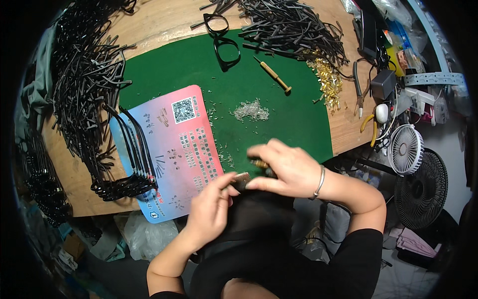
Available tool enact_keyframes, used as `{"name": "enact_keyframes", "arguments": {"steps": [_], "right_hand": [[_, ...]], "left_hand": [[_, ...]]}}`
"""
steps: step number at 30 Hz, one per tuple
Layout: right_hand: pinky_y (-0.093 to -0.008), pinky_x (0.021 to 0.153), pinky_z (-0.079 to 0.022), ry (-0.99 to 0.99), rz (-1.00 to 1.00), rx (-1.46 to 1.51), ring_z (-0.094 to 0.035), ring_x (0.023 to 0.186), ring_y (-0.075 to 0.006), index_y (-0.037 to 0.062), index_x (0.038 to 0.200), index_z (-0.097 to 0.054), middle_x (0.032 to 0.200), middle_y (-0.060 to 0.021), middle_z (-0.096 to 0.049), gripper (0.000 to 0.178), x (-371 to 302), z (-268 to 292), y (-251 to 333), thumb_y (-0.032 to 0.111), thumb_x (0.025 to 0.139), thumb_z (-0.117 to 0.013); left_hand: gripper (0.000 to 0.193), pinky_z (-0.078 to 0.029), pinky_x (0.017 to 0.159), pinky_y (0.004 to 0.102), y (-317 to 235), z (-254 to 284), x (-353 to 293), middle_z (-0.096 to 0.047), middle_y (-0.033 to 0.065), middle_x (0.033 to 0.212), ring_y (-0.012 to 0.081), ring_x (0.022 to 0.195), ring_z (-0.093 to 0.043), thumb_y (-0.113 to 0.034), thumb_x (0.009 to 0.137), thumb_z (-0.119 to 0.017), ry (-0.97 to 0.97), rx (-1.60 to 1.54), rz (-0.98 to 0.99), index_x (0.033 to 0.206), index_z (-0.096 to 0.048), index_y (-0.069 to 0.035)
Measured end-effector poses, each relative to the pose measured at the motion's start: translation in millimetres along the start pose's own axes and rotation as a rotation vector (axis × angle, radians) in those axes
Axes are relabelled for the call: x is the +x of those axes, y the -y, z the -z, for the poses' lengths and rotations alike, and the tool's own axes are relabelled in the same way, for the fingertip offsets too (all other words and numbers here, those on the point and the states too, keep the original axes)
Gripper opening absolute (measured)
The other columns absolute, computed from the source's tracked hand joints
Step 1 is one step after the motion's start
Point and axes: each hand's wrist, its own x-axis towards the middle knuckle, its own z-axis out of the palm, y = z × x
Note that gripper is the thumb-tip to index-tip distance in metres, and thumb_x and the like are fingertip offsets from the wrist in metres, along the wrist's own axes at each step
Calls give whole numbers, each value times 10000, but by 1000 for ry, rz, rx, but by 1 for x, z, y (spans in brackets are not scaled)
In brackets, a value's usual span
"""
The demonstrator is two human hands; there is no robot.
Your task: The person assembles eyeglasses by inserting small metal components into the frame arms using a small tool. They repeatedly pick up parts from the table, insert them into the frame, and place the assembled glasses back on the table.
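Observation:
My left hand [209, 212] is closed at the table's near edge. Its thumb and fingertips pinch a small flat brownish piece [242, 177], too small to name. My right hand [293, 168], with a metal bracelet on the wrist, curls around a short tool with brass and dark parts [260, 163]. Its tip is hidden, so I cannot tell its kind. The fingertips of both hands come close together over the green mat's near edge. Beyond them, a pile of tiny silvery screw-like parts [252, 110] lies on the green mat [164, 65].
Left of my hands lies a pink and blue printed sheet [186, 144] bearing small parts and a bundle of black strips [134, 144]. Black eyeglass frames [227, 52], a brass screwdriver [273, 74], gold-coloured pieces [328, 84] and heaped dark strips [294, 27] lie farther off. A white fan [406, 147] stands right.

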Motion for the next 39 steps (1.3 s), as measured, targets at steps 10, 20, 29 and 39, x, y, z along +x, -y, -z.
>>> {"name": "enact_keyframes", "arguments": {"steps": [10, 20, 29, 39], "right_hand": [[-370, 549, -518, -160, -104, -299, -609, 671, -305, 22, 1274, -373, 959, -176, -456, 638, -11, 0, -2, 315, 783, -656], [-365, 512, -507, -336, -110, -271, -596, 625, -270, 106, 1149, -509, 901, -120, -453, 349, -2, -5, -19, 116, 813, -600], [-336, 464, -496, -360, -68, -411, -592, 581, -222, 117, 1134, -526, 886, -107, -457, 419, 1, -12, -23, 90, 730, -635], [-353, 486, -505, -302, -72, -430, -587, 571, -240, 135, 1161, -502, 893, -111, -462, 456, 4, -11, -21, 93, 726, -630]], "left_hand": [[270, -492, 742, 282, 9, -17, 23, -614, 136, 954, 191, 870, -635, 47, 890, -424, -194, 49, -20, 1144, -513, 32], [287, -479, 755, 352, -2, -20, 47, -544, 177, 1016, 312, 883, -584, 43, 847, -479, -140, 208, -102, 1128, -523, 4], [265, -485, 783, 286, 12, 7, -2, -633, 115, 921, 172, 858, -620, 43, 899, -425, -190, -156, 189, 1152, -503, 42], [259, -471, 779, 258, 20, 4, 19, -627, 114, 928, 135, 869, -602, 37, 899, -434, -152, -233, 182, 1149, -496, 56]]}}
